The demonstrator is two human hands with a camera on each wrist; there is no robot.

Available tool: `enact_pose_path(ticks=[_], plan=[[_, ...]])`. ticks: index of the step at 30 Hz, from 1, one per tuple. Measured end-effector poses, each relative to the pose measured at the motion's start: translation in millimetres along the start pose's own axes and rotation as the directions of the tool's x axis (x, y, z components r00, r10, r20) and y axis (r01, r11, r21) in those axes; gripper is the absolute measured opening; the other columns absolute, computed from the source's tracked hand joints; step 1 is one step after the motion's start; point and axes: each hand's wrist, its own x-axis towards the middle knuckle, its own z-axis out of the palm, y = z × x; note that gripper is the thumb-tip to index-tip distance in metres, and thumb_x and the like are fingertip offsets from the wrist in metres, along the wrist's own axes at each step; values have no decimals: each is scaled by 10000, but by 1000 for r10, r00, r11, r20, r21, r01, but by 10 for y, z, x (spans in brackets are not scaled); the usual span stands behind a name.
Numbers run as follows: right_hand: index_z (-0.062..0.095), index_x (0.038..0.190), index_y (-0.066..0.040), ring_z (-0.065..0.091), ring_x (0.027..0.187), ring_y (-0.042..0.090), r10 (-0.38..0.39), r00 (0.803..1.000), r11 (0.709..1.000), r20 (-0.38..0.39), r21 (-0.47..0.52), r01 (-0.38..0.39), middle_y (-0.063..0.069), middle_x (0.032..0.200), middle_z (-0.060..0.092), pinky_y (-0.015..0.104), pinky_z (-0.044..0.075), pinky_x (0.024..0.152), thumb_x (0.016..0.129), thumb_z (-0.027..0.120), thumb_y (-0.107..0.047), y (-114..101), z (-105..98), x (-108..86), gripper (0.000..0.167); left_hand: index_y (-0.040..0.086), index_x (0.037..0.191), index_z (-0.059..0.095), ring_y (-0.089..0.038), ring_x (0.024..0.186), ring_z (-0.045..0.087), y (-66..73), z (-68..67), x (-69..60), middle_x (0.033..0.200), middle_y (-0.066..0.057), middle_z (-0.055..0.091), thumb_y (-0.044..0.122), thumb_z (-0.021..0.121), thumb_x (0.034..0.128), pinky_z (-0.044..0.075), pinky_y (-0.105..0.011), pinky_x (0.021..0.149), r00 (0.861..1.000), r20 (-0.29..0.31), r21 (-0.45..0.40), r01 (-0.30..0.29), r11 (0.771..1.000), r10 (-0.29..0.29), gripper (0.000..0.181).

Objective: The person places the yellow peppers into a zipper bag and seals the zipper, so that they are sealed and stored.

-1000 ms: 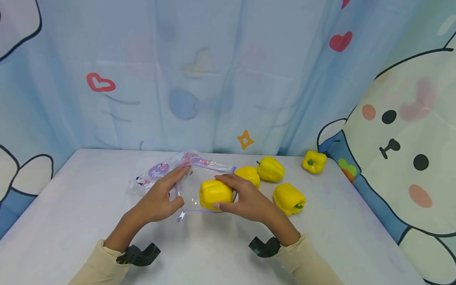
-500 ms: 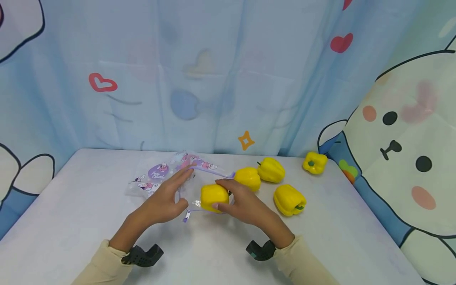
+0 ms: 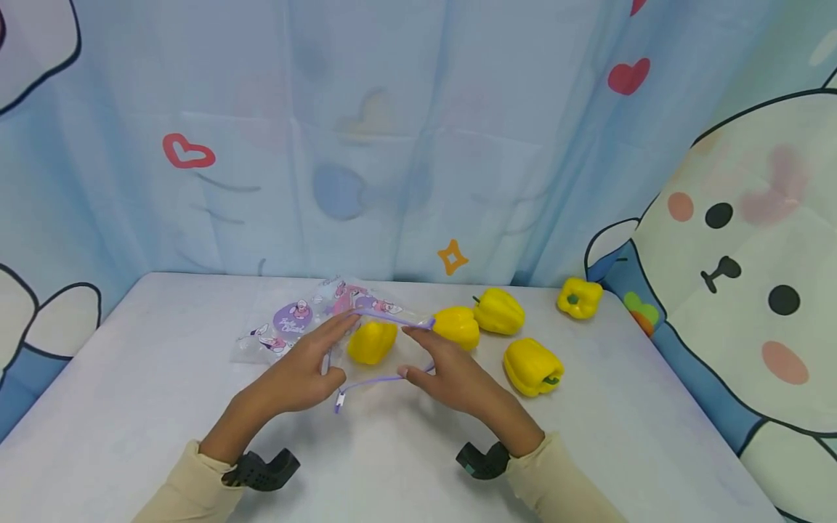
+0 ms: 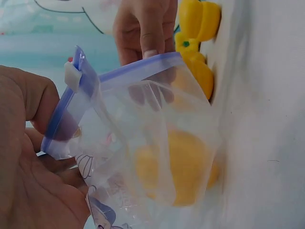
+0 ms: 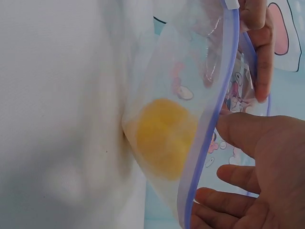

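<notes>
A clear zip bag (image 3: 292, 318) with purple print lies on the table, its purple-edged mouth spread towards the person. One yellow pepper (image 3: 371, 344) is inside, seen through the plastic in the left wrist view (image 4: 183, 167) and right wrist view (image 5: 164, 138). The left hand (image 3: 297, 370) is at the mouth's left side, thumb and fingers apart, touching the rim; a white slider (image 4: 72, 76) sits near its thumb. At the right side, the right hand (image 3: 458, 374) touches the rim with thumb and fingers spread, gripping no pepper.
Right of the bag lie a yellow pepper (image 3: 456, 327) close by its corner, another behind it (image 3: 498, 311), one nearer the front (image 3: 532, 367) and one at the back right (image 3: 579, 298). A patterned curtain (image 3: 366, 145) hangs behind the table (image 3: 196, 305).
The right hand has let go of the pepper, which now lies deeper in the bag, farther back and to the left. The right thumb and fingers now lie apart; the left hand has barely moved.
</notes>
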Motion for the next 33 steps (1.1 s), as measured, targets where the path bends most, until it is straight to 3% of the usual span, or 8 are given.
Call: enact_pose_path(ticks=[4, 9, 13, 17, 21, 24, 26, 33], plan=[[434, 1459, -91, 440, 1326, 233, -29, 999, 999, -16, 20, 29, 72, 1465, 457, 435, 423, 1029, 940, 623, -358, -21, -23, -16, 614, 47, 1511, 327, -321, 1418, 276, -3, -40, -8, 1564, -127, 280, 19, 557, 801, 285, -519, 1092, 1000, -14, 0, -10, 1000, 10, 746], [522, 1397, -93, 501, 1267, 198, -147, 985, 983, -90, 99, 156, 35, 1396, 536, 419, 454, 1001, 963, 600, -295, -35, -105, -30, 485, 78, 1522, 319, -322, 1417, 279, -27, -93, -17, 1565, -123, 281, 8, 547, 797, 304, -520, 1082, 999, -45, 2, -6, 1000, 6, 763], [614, 1294, -63, 587, 1158, 158, -231, 949, 939, -213, 206, 275, 23, 1270, 632, 353, 490, 956, 971, 587, -168, -3, -179, -32, 341, 105, 1530, 309, -326, 1414, 285, -37, -132, -26, 1570, -107, 274, -1, 547, 793, 354, -514, 1045, 998, -59, -6, 26, 1000, -27, 782], [665, 1203, -29, 626, 1099, 179, -247, 908, 900, -339, 267, 345, 43, 1171, 680, 334, 518, 906, 947, 587, -34, 45, -236, -40, 267, 101, 1531, 305, -325, 1416, 280, -38, -152, -31, 1572, -106, 270, -6, 530, 794, 365, -504, 1040, 998, -50, -20, 32, 999, -33, 778], [655, 1180, 25, 621, 1103, 264, -265, 861, 870, -434, 278, 408, 114, 1153, 678, 398, 512, 912, 889, 611, 82, 90, -282, -34, 300, 93, 1528, 310, -326, 1415, 281, -27, -169, -35, 1567, -113, 278, -9, 528, 794, 367, -498, 1040, 998, -53, -23, 22, 1000, -23, 773], [638, 1194, 44, 608, 1111, 302, -269, 838, 853, -475, 286, 436, 147, 1168, 663, 424, 498, 926, 865, 619, 116, 140, -298, -9, 338, 82, 1525, 314, -327, 1413, 286, -23, -185, -39, 1563, -117, 288, -12, 532, 795, 376, -493, 1034, 998, -61, -27, 14, 1000, -16, 767], [636, 1197, 46, 601, 1117, 304, -260, 837, 856, -482, 286, 430, 152, 1174, 659, 432, 489, 938, 869, 623, 104, 174, -300, 6, 334, 74, 1522, 317, -325, 1410, 291, -24, -195, -41, 1560, -119, 293, -16, 531, 796, 383, -489, 1029, 998, -65, -34, 11, 999, -13, 762], [648, 1236, -52, 565, 1196, 209, -200, 886, 957, -419, 110, 268, 54, 1240, 648, 400, 455, 1001, 894, 691, -108, 466, -233, 26, 349, 69, 1518, 326, -330, 1401, 309, -41, -194, -45, 1553, -123, 308, -14, 533, 800, 408, -492, 1006, 997, -67, -49, 25, 998, -28, 752]])
